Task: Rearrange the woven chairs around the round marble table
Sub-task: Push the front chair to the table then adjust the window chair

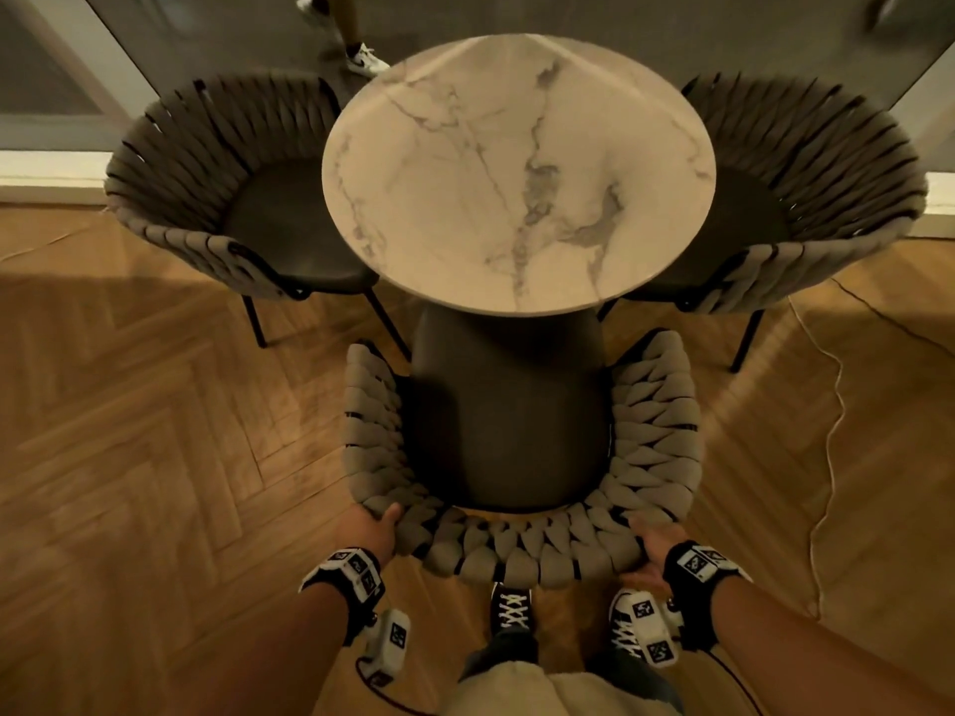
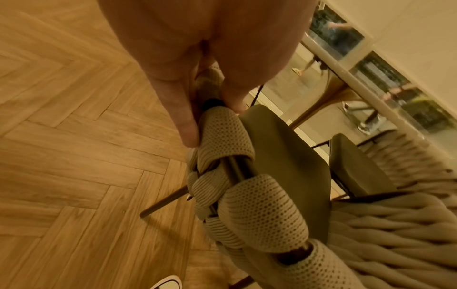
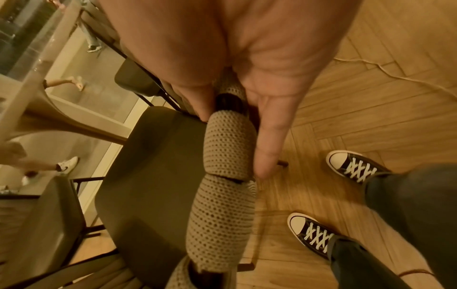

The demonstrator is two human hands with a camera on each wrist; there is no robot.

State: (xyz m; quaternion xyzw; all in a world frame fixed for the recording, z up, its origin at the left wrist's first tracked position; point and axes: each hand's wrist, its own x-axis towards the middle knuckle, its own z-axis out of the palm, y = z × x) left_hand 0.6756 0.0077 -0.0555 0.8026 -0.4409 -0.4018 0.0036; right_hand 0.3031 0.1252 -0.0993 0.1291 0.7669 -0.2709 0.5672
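Note:
A round white marble table [image 1: 518, 167] stands in the middle of the head view on a dark pedestal. Three woven chairs surround it: one at the left [image 1: 170, 198], one at the right [image 1: 852, 198], and a near chair [image 1: 522, 555] directly in front of me, its dark seat pushed up to the pedestal. My left hand [image 1: 380, 527] grips the near chair's woven back rim at its left corner [image 2: 222, 133], thumb and fingers round the padded rope. My right hand [image 1: 652, 547] grips the same rim at its right corner [image 3: 230, 146].
Herringbone wood floor [image 1: 129, 457] lies all round. A thin cable [image 1: 827, 457] trails across the floor on the right. Glass panels and a white sill [image 1: 46, 173] run behind the chairs. A person's leg and white shoe [image 1: 364, 59] stand beyond the table. My feet [image 1: 511, 609] are just behind the near chair.

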